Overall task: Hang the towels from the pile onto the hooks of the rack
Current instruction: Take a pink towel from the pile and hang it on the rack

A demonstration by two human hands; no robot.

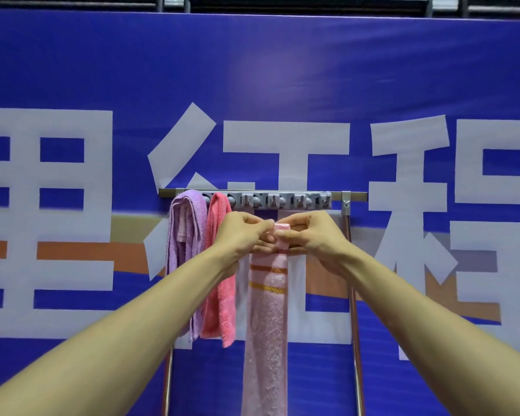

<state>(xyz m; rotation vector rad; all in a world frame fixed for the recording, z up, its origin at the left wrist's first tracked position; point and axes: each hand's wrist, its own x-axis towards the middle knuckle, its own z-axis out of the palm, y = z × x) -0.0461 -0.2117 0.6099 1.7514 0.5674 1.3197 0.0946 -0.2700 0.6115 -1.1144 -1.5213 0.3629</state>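
Note:
A grey hook rack (282,201) is fixed to a metal bar at mid height. From its leftmost hook hangs a purple towel (186,235), and a coral pink towel (219,301) hangs from the hook beside it. Just below the rack's middle hooks, my left hand (242,234) and my right hand (308,234) both pinch the folded top of a pale pink towel (266,325) with orange stripes. This towel hangs straight down between my arms and runs out of the frame's bottom. It does not touch any hook. The pile of towels is out of view.
The rack's bar sits on a metal stand with a right leg (354,310) and a left leg (167,382). Behind it stretches a blue banner (282,85) with big white characters. Several hooks to the right of the coral towel carry nothing.

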